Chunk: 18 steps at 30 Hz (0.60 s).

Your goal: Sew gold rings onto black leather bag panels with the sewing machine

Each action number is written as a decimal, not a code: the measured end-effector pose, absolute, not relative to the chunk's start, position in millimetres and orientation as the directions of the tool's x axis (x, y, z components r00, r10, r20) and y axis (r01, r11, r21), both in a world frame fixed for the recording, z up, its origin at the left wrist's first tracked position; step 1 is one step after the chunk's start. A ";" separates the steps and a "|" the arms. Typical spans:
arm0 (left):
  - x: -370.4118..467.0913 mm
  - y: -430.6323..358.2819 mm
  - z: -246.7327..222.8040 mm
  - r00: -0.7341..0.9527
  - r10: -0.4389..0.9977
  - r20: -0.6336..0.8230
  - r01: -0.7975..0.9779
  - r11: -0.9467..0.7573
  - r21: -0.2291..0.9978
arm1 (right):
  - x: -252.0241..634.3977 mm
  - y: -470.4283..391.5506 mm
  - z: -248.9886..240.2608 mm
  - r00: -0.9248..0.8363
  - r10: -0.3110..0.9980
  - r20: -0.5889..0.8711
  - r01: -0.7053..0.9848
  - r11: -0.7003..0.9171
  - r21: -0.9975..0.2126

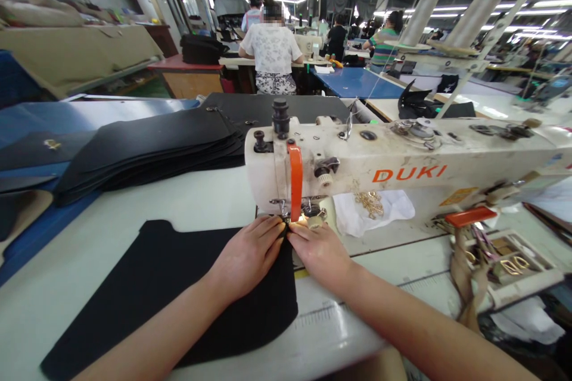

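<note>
Work on the black panel [147,274] looks to be partway: it lies flat on the pale surface [187,193], one upper corner at the needle end of the sewing machine [344,161]. The left hand [243,256] rests over the panel and the right hand [319,253] is just beside it, the fingers of both drawn close together at that corner; whether they pinch or only press, I cannot tell. Any stitching there is hidden, so what is finished and what is left on this piece is unclear. A stack of dark panels [152,140] sits beyond, and nothing shows whether those are done or waiting. At right, an open tray [522,293] holds gold-coloured buckles [513,264] among other small items; under the machine's arm, a white cloth [351,221] bears a heap of gold-coloured metal pieces [370,203].
</note>
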State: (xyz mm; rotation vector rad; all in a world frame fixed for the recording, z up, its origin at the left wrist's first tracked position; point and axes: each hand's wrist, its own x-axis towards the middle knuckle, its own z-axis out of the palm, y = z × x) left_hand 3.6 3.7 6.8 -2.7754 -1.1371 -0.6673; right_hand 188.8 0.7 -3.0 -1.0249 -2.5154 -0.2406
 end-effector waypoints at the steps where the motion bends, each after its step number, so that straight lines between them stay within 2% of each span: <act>1: 3.6 3.8 7.0 0.634 0.650 0.419 0.681 -0.726 0.096 | 188.6 0.7 -3.5 -0.644 0.632 0.431 0.701 0.713 0.003; 10: 3.9 3.7 5.7 0.653 0.622 0.432 0.677 -0.735 0.036 | 190.9 -2.7 -6.1 -0.636 0.617 0.463 0.694 0.720 -0.006; 14: 3.2 3.2 3.8 0.658 0.611 0.440 0.671 -0.741 0.026 | 195.1 -8.4 -6.5 -0.664 0.552 0.505 0.621 0.783 -0.039; 18: 2.2 2.2 2.3 0.654 0.615 0.440 0.671 -0.740 0.037 | 196.1 -10.1 -6.6 -0.710 0.524 0.471 0.564 0.823 -0.066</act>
